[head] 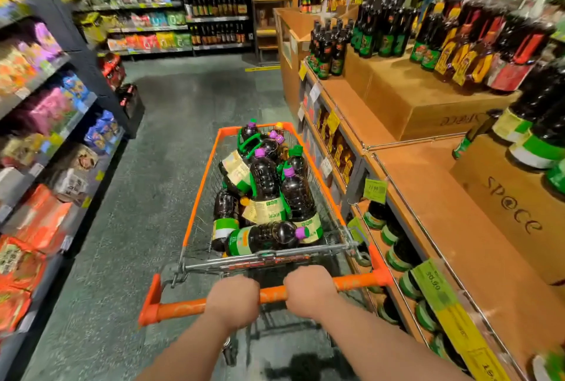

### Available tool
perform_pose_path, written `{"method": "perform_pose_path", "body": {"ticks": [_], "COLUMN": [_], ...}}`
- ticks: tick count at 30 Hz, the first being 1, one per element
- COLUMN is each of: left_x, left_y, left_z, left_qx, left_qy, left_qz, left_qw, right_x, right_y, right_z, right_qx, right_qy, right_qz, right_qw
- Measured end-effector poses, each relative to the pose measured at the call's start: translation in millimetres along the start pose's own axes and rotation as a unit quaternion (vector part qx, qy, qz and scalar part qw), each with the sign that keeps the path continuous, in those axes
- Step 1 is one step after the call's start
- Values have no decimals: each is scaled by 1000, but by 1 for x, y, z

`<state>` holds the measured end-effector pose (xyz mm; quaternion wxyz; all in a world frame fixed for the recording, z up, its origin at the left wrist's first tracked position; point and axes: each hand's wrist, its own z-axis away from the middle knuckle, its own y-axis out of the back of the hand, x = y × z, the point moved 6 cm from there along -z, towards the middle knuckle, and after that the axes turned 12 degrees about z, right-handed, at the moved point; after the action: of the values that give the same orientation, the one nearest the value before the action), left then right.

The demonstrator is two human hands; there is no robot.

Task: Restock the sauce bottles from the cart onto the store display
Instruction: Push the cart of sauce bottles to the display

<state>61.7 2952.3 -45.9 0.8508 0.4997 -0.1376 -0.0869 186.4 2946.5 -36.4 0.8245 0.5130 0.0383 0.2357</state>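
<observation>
An orange-framed wire cart [200, 185] stands in the aisle straight ahead. It holds several large dark sauce bottles [266, 185] with purple caps and green-and-cream labels, lying and leaning in a heap. My left hand [232, 301] and my right hand [310, 290] both grip the cart's orange handle bar [180, 308], knuckles up. To the right runs the wooden store display [428, 197], its tiers carrying similar dark bottles [532, 132] on cardboard boxes.
Snack shelves [46, 136] line the left side of the aisle. Cardboard boxes [428, 105] sit on the display top, with more dark bottles [379, 32] behind. Lower display shelves hold green-labelled bottles [397, 255] behind price tags. Grey floor [171, 111] stretches ahead to back shelves.
</observation>
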Motion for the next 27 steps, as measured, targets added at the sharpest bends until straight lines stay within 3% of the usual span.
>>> {"method": "perform_pose_path", "body": {"ticks": [13, 20, 24, 27], "left_x": [-66, -75, -66, -62], "left_y": [47, 87, 130, 153], "left_z": [-109, -146, -195, -232], "left_qx": [-37, -171, -80, -6], "left_qy": [-77, -85, -103, -94], "left_qz": [-8, 69, 96, 52], "left_qw": [996, 979, 987, 994], "right_x": [31, 36, 51, 74], "right_y": [48, 56, 62, 75], "right_z": [-115, -136, -148, -156], "right_qx": [-5, -16, -112, -90], "right_qy": [-5, 36, 87, 54], "right_qz": [10, -27, -175, -329], "right_qw": [1000, 999, 974, 939]}}
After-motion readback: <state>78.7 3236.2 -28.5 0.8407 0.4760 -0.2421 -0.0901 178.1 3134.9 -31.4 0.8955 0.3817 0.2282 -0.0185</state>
